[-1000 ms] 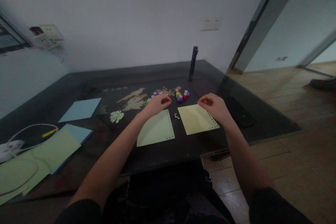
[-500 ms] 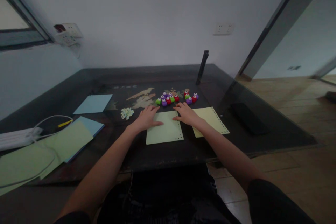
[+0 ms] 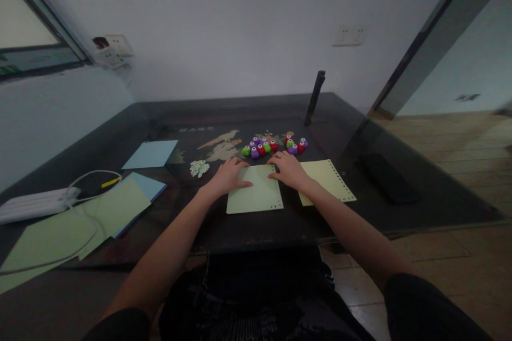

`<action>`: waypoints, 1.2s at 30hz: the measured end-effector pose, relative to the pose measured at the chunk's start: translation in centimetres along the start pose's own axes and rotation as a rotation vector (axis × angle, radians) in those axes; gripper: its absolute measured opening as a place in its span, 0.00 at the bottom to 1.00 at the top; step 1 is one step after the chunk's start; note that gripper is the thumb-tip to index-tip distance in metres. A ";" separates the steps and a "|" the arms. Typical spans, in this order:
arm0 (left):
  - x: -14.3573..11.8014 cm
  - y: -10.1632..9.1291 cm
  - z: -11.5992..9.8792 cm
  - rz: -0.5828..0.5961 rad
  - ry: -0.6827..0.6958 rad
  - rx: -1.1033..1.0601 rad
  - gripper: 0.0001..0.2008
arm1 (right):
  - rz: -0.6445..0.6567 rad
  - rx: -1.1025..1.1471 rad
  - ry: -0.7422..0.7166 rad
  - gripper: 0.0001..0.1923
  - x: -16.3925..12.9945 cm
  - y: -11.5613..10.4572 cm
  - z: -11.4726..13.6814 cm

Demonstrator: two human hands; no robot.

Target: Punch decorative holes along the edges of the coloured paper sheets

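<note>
A pale green sheet of loose-leaf paper (image 3: pixel 255 194), with punched holes along its right and lower right edges, lies flat before me. My left hand (image 3: pixel 228 177) is at its upper left corner, fingers stretched forward and thumb resting on the sheet. On the upper right corner is my right hand (image 3: pixel 289 170), fingers extended and thumb apart over the paper. Both hands are open. Just beyond them sits a cluster of red, green and purple toys with eyes (image 3: pixel 260 147), with a smaller group of the same toys (image 3: pixel 296 145) to its right.
A yellow punched sheet (image 3: pixel 330 181) lies right, partly under my forearm. Further right is a flat black object (image 3: pixel 388 178). A small pile of pale pieces (image 3: pixel 199 168), blue paper (image 3: pixel 150 154), green sheets (image 3: pixel 60 232) and a white power strip (image 3: pixel 38 205) lie left. A black post (image 3: pixel 315 98) stands behind.
The camera view has shifted slightly, so the whole scene sits a little further right and higher. My hands stay at the upper corners of the green sheet.
</note>
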State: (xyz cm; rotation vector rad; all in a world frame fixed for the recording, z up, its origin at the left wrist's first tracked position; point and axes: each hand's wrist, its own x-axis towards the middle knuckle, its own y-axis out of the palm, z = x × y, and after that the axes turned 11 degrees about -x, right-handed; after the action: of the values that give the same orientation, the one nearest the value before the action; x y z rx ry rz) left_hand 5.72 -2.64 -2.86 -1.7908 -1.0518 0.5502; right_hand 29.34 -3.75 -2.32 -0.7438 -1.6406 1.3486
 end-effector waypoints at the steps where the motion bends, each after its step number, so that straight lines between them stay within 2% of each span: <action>1: 0.0 0.0 -0.1 -0.009 0.003 0.000 0.29 | -0.008 0.019 0.007 0.16 0.0 0.0 0.0; 7: 0.1 -0.4 -1.2 -0.043 -0.022 -0.013 0.29 | -0.037 0.264 0.091 0.05 0.2 0.1 -0.2; 12: 0.2 -0.9 -1.2 -0.052 -0.042 -0.091 0.35 | 0.004 0.663 0.203 0.05 0.4 0.6 -0.6; 14: 0.4 -1.2 -0.6 -0.073 -0.047 -0.178 0.33 | 0.001 0.761 0.229 0.07 0.5 0.7 -0.8; 17: 0.7 -1.9 0.4 -0.097 -0.062 -0.350 0.23 | -0.044 0.841 0.268 0.11 0.6 0.4 -1.2; 22: 0.7 -2.4 0.9 -0.117 -0.200 -0.700 0.17 | -0.124 1.020 0.347 0.13 0.9 -0.1 -1.9; 26: 0.3 -2.1 0.3 0.005 -0.240 -0.879 0.15 | -0.189 1.155 0.433 0.14 1.1 -0.1 -2.4; 31: -0.1 -1.9 -0.2 0.125 -0.184 -0.889 0.13 | -0.256 1.233 0.495 0.17 1.2 0.1 -2.8; 36: -0.3 -1.6 -0.4 0.201 -0.111 -0.839 0.18 | -0.314 1.241 0.487 0.16 1.2 0.0 -2.9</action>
State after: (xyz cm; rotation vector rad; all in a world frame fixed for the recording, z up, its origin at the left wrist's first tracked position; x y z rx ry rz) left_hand 5.20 -2.81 -1.24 -2.6417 -1.2968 0.3422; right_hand 31.38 -1.38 -1.87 -0.0223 -0.3210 1.4663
